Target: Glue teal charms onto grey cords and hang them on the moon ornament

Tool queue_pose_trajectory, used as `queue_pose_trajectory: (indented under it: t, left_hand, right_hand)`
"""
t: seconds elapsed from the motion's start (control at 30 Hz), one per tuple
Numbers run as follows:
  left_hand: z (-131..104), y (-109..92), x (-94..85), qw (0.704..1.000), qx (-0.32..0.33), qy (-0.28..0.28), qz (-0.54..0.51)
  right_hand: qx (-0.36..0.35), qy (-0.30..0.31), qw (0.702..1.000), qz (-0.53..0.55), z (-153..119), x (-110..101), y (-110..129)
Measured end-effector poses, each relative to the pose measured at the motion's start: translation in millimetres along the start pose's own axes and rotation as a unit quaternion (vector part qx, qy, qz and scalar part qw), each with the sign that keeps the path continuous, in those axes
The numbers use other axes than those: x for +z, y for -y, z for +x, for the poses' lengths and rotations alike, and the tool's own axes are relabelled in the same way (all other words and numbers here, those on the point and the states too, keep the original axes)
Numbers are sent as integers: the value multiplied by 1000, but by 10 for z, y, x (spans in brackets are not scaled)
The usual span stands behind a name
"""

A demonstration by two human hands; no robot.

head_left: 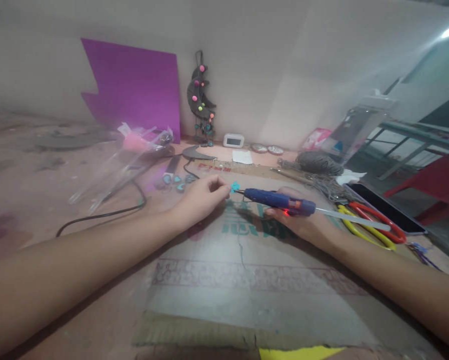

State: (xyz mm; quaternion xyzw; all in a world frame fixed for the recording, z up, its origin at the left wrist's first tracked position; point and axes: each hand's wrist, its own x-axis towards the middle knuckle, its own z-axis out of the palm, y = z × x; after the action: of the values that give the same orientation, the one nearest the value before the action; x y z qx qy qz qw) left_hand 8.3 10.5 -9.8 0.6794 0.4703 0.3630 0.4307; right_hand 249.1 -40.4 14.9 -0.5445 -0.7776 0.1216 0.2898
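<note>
Between the thumb and fingers of my left hand (210, 199) is a small turquoise flower-shaped piece (235, 187), pinched at its edge. My right hand (297, 216) grips a dark blue glue gun (280, 200), whose red light glows. Its nozzle points left, right at the flower piece; whether they touch I cannot tell. A whitish glue stick (352, 218) sticks out of the gun's back end. Both hands are above a printed cardboard sheet (258, 305). Left of my left hand lie several small turquoise and grey pieces (177, 182).
Scissors (367, 232) with red and yellow handles and a phone (385, 207) lie at the right. Grey yarn (318, 164) is behind them. A black cable (108, 216) curves at the left, near plastic bags (134, 150). A moon ornament (200, 100) and purple sheet (138, 90) are against the wall.
</note>
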Motion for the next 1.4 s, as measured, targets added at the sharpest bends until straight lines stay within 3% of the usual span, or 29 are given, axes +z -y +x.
queue_pose_trajectory:
  t: [0.8,1.2,1.4]
  left_hand:
    - [-31,-10,-10,999,-20,3,-25]
    - [-54,-63,-12,999,-34,13,-36]
    - [-58,-94,-14,999,-37,16,-35]
  right_hand:
    - [4,-18,996,-90,2,-40,34]
    - [46,-16,996,-77,2,-26,14]
    - [22,-40,996,-70,12,-32,7]
